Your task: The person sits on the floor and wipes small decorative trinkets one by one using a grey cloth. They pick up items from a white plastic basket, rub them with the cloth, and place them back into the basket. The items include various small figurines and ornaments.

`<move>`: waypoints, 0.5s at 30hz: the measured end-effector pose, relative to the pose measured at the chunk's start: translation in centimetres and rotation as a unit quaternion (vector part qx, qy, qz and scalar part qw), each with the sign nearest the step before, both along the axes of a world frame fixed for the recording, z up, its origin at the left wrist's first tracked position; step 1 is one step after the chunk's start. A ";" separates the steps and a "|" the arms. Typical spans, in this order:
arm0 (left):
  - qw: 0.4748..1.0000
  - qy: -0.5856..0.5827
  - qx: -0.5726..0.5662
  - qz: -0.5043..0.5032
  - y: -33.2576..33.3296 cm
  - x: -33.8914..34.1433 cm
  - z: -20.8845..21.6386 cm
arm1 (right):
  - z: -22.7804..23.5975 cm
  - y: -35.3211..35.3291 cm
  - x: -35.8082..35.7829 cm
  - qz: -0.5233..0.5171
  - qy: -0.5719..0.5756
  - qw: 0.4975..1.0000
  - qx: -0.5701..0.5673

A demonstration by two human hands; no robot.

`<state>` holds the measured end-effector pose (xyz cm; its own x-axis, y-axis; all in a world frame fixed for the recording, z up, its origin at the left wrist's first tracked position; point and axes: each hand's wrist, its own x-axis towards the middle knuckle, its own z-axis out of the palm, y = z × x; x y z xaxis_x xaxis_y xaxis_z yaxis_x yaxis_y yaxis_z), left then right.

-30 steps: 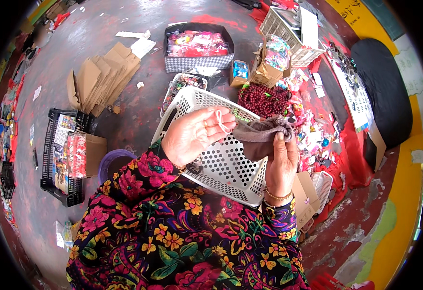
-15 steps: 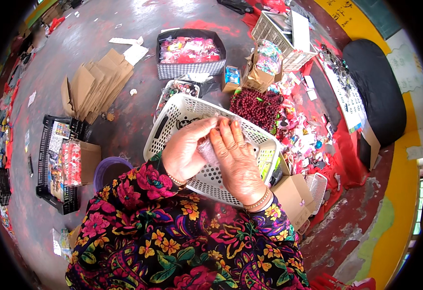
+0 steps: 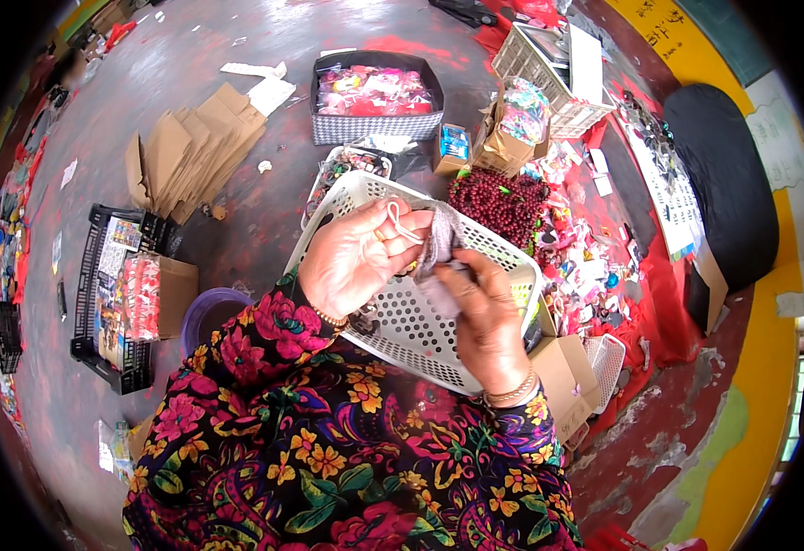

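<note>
Both my hands work above a white perforated plastic basket [image 3: 402, 321] on the floor. My left hand [image 3: 351, 262] pinches a thin white cord loop [image 3: 400, 224] joined to a small greyish fabric pouch [image 3: 437, 246]. The lower part of that pouch is gripped by my right hand [image 3: 486, 321]. The pouch hangs between the two hands, over the basket's middle. My sleeves are dark with bright flowers.
A pile of dark red beads [image 3: 503, 200] lies behind the basket. A black bin of pink packets [image 3: 376, 96], flattened brown cardboard [image 3: 191, 156], a black crate [image 3: 108, 285], a purple tub [image 3: 207, 317] and small cardboard boxes [image 3: 563, 367] surround me.
The hands came together over the basket and have drawn apart a little. The pouch now shows between them with its white cord loop pulled up by my left hand.
</note>
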<state>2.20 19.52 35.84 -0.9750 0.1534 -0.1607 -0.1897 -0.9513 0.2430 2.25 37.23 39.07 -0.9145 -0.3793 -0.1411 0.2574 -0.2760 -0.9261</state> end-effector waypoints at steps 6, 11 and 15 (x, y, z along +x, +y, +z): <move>0.999 0.010 0.034 0.019 -0.9 -0.2 -1.9 | 0.9 4.0 -1.9 -0.067 0.158 0.978 0.122; 0.998 -0.018 0.031 0.046 -0.4 0.0 -0.3 | 1.6 3.7 -2.3 -0.083 0.006 0.994 -0.069; 0.998 0.025 0.037 0.036 -0.3 0.3 -0.4 | 1.5 3.5 -2.4 -0.060 -0.029 0.993 -0.094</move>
